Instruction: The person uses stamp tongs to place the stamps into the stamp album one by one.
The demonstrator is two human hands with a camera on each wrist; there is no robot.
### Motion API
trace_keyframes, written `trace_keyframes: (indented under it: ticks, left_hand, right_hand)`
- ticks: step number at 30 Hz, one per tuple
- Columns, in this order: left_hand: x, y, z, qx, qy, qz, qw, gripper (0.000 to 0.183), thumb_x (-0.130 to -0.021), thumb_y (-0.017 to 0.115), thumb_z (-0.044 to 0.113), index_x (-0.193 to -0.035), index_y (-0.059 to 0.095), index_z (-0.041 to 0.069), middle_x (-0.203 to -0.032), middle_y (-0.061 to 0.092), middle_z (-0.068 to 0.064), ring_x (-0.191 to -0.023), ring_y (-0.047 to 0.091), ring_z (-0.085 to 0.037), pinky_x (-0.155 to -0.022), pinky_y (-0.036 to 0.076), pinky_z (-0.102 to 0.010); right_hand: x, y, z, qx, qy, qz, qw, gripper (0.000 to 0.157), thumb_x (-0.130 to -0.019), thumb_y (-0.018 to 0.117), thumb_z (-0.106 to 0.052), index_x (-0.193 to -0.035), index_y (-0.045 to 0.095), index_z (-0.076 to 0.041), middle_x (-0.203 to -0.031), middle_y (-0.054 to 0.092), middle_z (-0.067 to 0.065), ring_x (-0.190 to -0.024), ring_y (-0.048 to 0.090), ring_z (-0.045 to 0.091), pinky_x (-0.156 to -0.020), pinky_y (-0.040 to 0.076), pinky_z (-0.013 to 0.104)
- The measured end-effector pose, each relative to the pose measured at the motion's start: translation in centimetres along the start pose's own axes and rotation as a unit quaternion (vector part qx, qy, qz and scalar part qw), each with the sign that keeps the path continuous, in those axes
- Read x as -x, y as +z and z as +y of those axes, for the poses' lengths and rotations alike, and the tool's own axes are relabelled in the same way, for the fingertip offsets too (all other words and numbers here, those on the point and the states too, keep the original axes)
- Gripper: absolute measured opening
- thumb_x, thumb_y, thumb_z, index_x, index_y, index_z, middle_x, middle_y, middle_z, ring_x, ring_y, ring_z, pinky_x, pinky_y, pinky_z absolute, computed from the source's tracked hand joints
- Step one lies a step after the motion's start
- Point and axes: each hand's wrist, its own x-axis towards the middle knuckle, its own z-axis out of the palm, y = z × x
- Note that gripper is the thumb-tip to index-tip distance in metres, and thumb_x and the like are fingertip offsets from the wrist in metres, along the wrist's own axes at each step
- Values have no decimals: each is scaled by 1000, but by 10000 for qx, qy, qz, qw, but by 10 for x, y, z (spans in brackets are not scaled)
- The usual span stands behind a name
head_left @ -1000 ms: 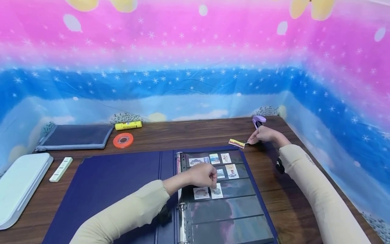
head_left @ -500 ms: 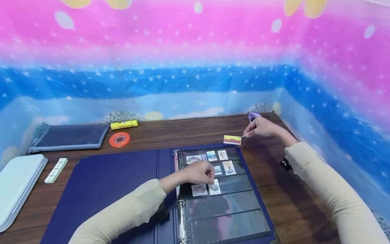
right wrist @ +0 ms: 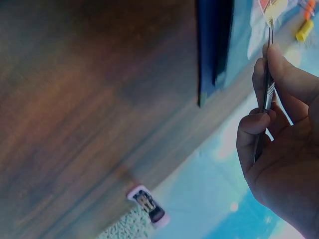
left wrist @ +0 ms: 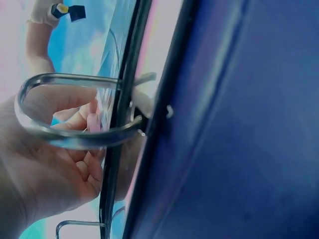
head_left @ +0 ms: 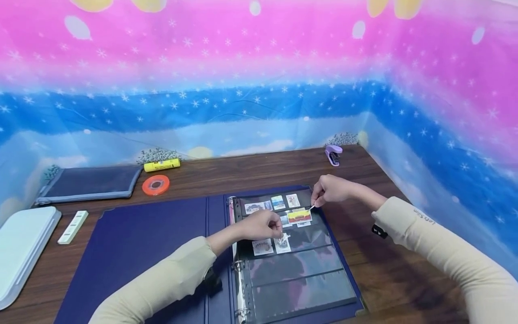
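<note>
A navy ring-binder stamp album (head_left: 154, 252) lies spread on the table, a black pocket page (head_left: 301, 292) on its right side. My right hand (head_left: 332, 190) holds metal tweezers (right wrist: 268, 89) between thumb and fingers. Their tips grip a yellow and red stamp (head_left: 298, 217), which hangs over the second row and covers part of the stamps there. Over the third row, my left hand (head_left: 261, 225) has its fingers curled, pinching the clear pocket film at the page; the exact grip is partly hidden. Two stamps, one a pale upright stamp (head_left: 282, 244), sit just below those fingers.
Beyond the album lie a purple stapler (head_left: 333, 155), an orange tape roll (head_left: 155, 185), a yellow glue stick (head_left: 162, 165) and a dark zip pouch (head_left: 95, 182). A white case (head_left: 26, 252) and a pale green strip (head_left: 73, 227) are at left. Metal rings (left wrist: 75, 139) rise beside my left hand.
My right hand has carried the yellow and red stamp with the tweezers from the table beyond the album to above the page. My left hand stays at the third row.
</note>
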Motion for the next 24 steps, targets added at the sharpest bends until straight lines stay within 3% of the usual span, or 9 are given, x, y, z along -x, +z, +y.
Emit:
trace_keyframes:
  ticks: [9, 24]
  left_hand:
    - [1, 2, 0, 302, -116, 44, 9995, 8, -82, 62, 10, -76, 63, 6, -65, 52, 6, -58, 44, -5, -62, 40, -17]
    - [-1, 4, 0, 97, -25, 207, 9997, 10, -82, 64, 13, -74, 63, 7, -65, 53, 6, -60, 45, -3, -63, 39, -16]
  right_hand:
    - [6, 15, -4, 269, -154, -304, 9991, 4, -76, 73, -11, -77, 74, -7, -78, 69, -4, -65, 48, 2, -62, 40, 18]
    - [10, 16, -10, 250, -703, -712, 9947, 6, -72, 73, -5, -77, 75, -9, -80, 71, 0, -72, 53, -2, -71, 43, 16]
